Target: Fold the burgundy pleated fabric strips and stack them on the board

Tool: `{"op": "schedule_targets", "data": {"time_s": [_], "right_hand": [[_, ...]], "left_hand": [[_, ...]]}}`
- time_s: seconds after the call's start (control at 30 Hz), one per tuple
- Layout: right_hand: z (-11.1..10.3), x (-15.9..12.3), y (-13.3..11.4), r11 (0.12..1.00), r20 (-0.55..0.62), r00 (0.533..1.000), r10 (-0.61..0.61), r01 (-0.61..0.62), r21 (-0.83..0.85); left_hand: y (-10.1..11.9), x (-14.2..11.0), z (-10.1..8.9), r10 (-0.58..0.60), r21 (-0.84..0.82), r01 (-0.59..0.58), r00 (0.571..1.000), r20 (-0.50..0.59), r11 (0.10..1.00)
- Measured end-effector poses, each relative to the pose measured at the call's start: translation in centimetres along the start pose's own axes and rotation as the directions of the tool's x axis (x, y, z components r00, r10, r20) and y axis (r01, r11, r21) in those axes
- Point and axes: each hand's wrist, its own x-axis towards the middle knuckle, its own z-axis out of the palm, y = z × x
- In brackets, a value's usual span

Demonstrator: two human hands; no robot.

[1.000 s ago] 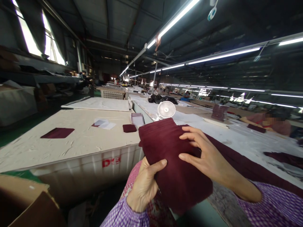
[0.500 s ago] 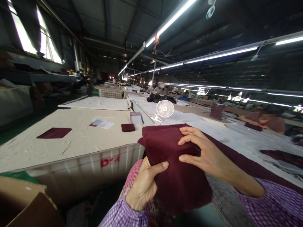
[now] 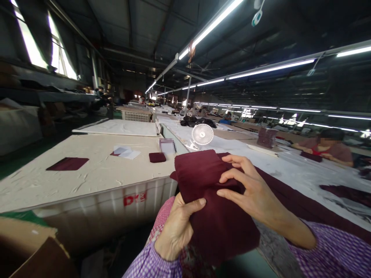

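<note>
A dark maroon fabric piece [image 3: 216, 224], seemingly in several layers, is held up in front of me. My left hand [image 3: 179, 222] grips its left edge, thumb flat on top and the other fingers hidden beneath. At the upper right of the cloth is my right hand [image 3: 246, 185], its curved fingers apart and their tips at the surface, where the cloth wrinkles slightly. Behind that hand, more maroon cloth [image 3: 278, 185] stretches along the white table [image 3: 237, 144] to the right.
On the cream-covered table [image 3: 95, 144] at left lie a flat maroon piece [image 3: 68, 164], white paper pieces [image 3: 126, 151] and a small maroon stack [image 3: 157, 157]. A white clip fan [image 3: 202, 134] stands ahead. Cardboard [image 3: 31, 247] is at lower left. A co-worker [image 3: 333, 148] sits at right.
The right hand's fingertips have shifted slightly on the cloth, and its upper part has bent and wrinkled a little near them. The left hand keeps its grip.
</note>
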Motion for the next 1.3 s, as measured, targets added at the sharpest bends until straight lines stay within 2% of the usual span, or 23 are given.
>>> {"op": "schedule_targets", "data": {"time_s": [0.1, 0.23, 0.33, 0.4, 0.47, 0.53, 0.57, 0.67, 0.8, 0.93, 1.13, 1.23, 1.3], "right_hand": [[-0.1, -0.1, -0.1, 0.997, -0.017, 0.998, -0.063, 0.063, -0.044], [-0.3, -0.1, -0.5, 0.955, -0.065, 0.971, -0.229, 0.211, -0.209], [-0.4, -0.3, -0.6, 0.911, -0.012, 0.946, -0.323, 0.308, -0.275], [-0.3, -0.4, -0.6, 0.954, 0.018, 0.971, -0.239, 0.238, -0.181], [-0.3, -0.3, -0.5, 1.000, 0.069, 0.998, -0.001, 0.001, 0.002], [-0.4, 0.0, -0.6, 0.952, 0.185, 0.953, 0.238, -0.267, 0.150], [-0.5, 0.2, -0.7, 0.915, 0.256, 0.917, 0.305, -0.357, 0.186], [-0.9, 0.5, -0.9, 0.833, 0.419, 0.837, 0.351, -0.484, 0.268], [-1.3, 0.6, -1.0, 0.768, 0.509, 0.791, 0.338, -0.545, 0.336], [-1.4, 0.5, -0.6, 0.794, 0.508, 0.799, 0.322, -0.520, 0.314], [-1.2, 0.4, -0.4, 0.788, 0.531, 0.792, 0.300, -0.520, 0.330], [-1.1, 0.2, -0.3, 0.839, 0.481, 0.817, 0.317, -0.479, 0.260], [-1.0, 0.0, -0.2, 0.883, 0.412, 0.837, 0.359, -0.448, 0.142]], "left_hand": [[0.0, 0.0, -0.1, 0.002, -0.010, -0.002, 1.000, 0.003, 1.000], [-0.1, 0.1, -0.2, 0.005, -0.020, -0.005, 1.000, 0.011, 1.000], [-0.1, 0.1, -0.2, 0.016, -0.023, -0.016, 1.000, 0.014, 1.000], [-0.1, 0.1, -0.3, 0.019, -0.023, -0.018, 1.000, 0.010, 1.000], [0.1, 0.1, -0.4, 0.021, -0.028, -0.021, 1.000, 0.000, 0.999], [0.4, 0.1, -0.5, 0.034, -0.048, -0.035, 0.999, -0.011, 0.998], [0.5, 0.1, -0.5, 0.045, -0.063, -0.045, 0.999, -0.016, 0.997], [0.7, 0.0, -0.5, 0.053, -0.094, -0.054, 0.999, -0.012, 0.994], [0.7, -0.1, -0.4, 0.029, -0.103, -0.030, 1.000, -0.007, 0.994], [0.5, -0.2, -0.3, 0.034, -0.106, -0.034, 0.999, -0.005, 0.994], [0.6, -0.2, -0.2, 0.045, -0.080, -0.044, 0.999, 0.007, 0.996], [0.6, -0.1, -0.3, 0.051, -0.074, -0.052, 0.999, -0.013, 0.996], [0.5, -0.1, -0.4, 0.050, -0.073, -0.051, 0.998, -0.026, 0.996]]}}
